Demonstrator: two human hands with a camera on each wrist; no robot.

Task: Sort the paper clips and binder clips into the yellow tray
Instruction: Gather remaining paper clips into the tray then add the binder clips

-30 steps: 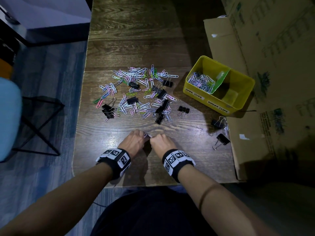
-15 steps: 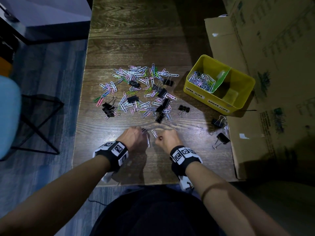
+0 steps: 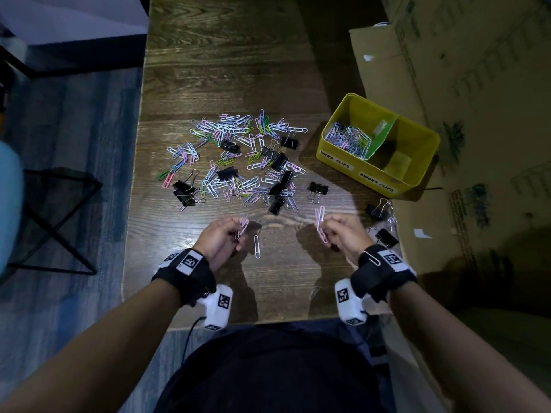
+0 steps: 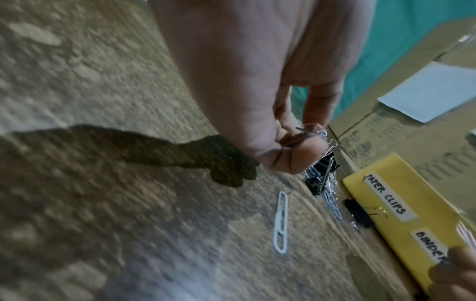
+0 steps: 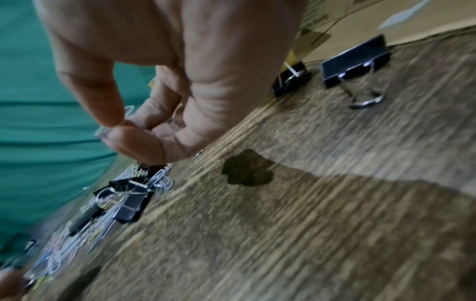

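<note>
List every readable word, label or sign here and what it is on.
"PAPER CLIPS": white label on the yellow tray front wall.
"BINDER CLIPS": second white label beside it; in the left wrist view only "BINDER" shows.
Cardboard print: too faint to read.
Wristband markers: square codes, no words.

clip heap (image 3: 238, 162) mid-table (image 3: 223, 70) | tray (image 3: 417, 162) right of heap, paper clips (image 3: 347, 140) in its left compartment | lone clip (image 3: 256, 246) on table nearer than heap, between left hand (image 3: 220, 238) and right hand (image 3: 343, 231) | cardboard (image 3: 447, 84) right of table

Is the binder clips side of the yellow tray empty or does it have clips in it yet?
Empty, it seems: the binder-clip compartment shows only bare yellow floor, while the paper-clip compartment holds a pile.
</note>
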